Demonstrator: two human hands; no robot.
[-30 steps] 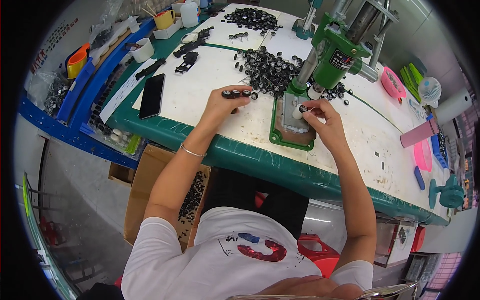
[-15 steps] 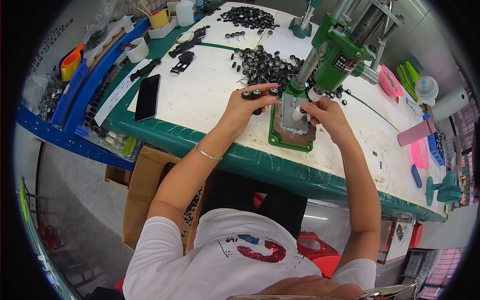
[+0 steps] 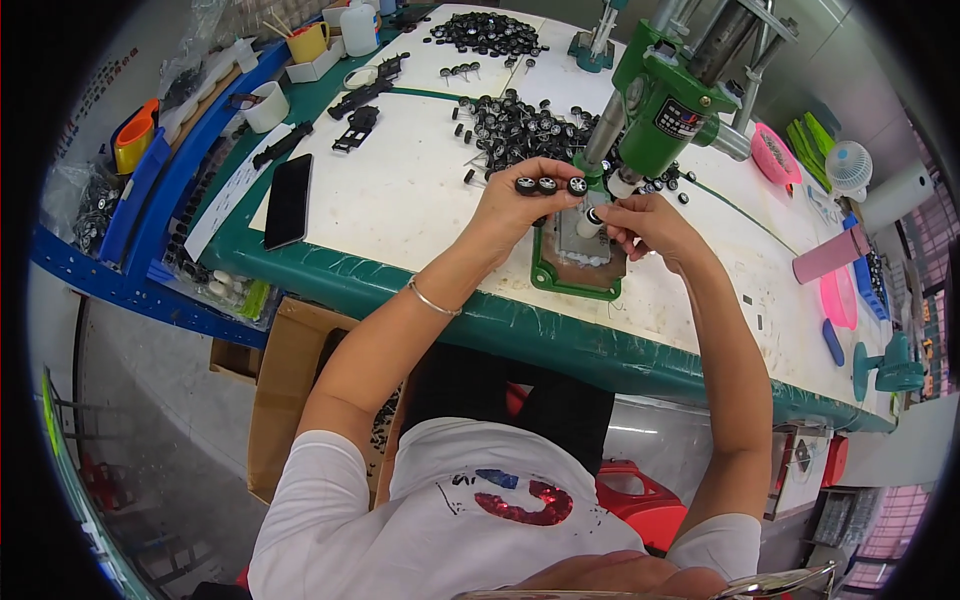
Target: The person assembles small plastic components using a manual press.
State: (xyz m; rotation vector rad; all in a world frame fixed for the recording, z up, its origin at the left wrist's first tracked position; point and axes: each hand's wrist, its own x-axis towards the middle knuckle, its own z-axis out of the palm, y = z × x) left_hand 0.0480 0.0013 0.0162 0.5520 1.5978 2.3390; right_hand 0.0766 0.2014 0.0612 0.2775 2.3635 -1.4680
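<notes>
Left hand (image 3: 520, 205) fingers curled, pinching a short row of small black toy wheels (image 3: 548, 185) at its fingertips, just left of the green press (image 3: 665, 100); right hand (image 3: 645, 222) fingers pressed together, nipping one small wheel piece (image 3: 594, 215) over the press base plate (image 3: 578, 262). Wheels look light, hard, round, so likely to roll or slip; best gripped by the tyre rims, not the hubs. Loose wheel pile (image 3: 520, 125) lies beyond on the white table (image 3: 400, 190), black phone (image 3: 289, 200) well apart left.
</notes>
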